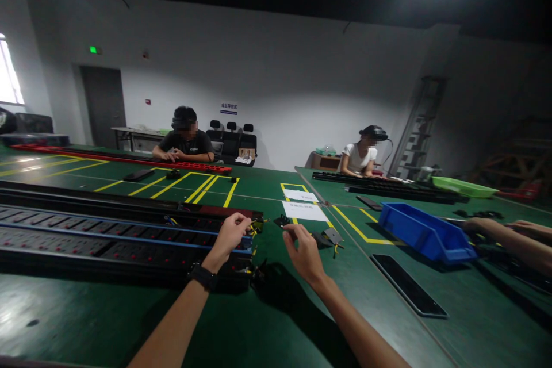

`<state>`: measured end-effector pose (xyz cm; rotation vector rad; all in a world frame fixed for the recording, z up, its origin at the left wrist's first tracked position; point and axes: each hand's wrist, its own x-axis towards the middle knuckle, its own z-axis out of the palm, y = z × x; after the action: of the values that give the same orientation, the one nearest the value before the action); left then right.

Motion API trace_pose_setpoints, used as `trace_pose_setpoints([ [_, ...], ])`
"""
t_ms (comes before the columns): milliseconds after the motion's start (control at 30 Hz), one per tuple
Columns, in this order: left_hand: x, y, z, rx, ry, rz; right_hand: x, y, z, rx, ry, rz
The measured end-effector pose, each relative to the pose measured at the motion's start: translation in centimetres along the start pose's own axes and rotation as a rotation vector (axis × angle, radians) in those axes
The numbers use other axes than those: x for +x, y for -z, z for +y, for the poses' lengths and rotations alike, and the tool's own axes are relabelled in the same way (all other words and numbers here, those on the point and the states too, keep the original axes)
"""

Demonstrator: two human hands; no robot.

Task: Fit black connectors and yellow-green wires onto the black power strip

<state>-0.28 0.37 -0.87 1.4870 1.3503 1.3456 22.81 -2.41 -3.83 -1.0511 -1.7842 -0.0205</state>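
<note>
My left hand (230, 237), with a dark band on the wrist, is closed in a pinch at the right end of a long black power strip (142, 231). Its fingertips are on thin wires (257, 229), partly yellow, that come out of the strip's end. Across a small gap, my right hand (302, 250) also has thumb and fingers drawn together. A small black part (282, 221) shows at its fingertips; whether they grip it I cannot tell. Just right of this hand lies a small grey metal piece (333, 235) with yellow wire ends.
Paper sheets (304, 211) lie beyond my hands. On the right are a blue bin (425, 233), a dark tablet-like slab (409, 286) and another person's arms (513, 236). Two people (185, 141) (360, 155) sit across the green table (142, 316).
</note>
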Motion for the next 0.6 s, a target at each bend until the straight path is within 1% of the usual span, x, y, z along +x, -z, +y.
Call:
trace_pose_setpoints([
  [100,0.1,0.3,-0.2,0.073,-0.024,-0.005,0.0,0.0,0.1,-0.002,-0.004,-0.023],
  [167,0.0,0.4,-0.1,0.144,-0.056,-0.028,0.0,-0.1,0.1,0.002,-0.005,-0.04],
  [300,-0.5,0.6,0.3,0.265,-0.158,-0.135,0.0,-0.2,0.0,0.004,0.002,-0.069],
  [433,-1.0,0.7,0.6,0.347,-0.198,-0.24,0.0,-0.1,-0.2,-0.002,0.007,-0.088],
  [500,-1.2,0.8,0.6,0.434,-0.222,-0.25,-0.1,-0.1,-0.3,-0.004,0.004,-0.095],
  [600,-1.3,0.8,0.6,0.552,-0.255,-0.213,-0.1,-0.2,-0.4,-0.015,0.009,-0.098],
])
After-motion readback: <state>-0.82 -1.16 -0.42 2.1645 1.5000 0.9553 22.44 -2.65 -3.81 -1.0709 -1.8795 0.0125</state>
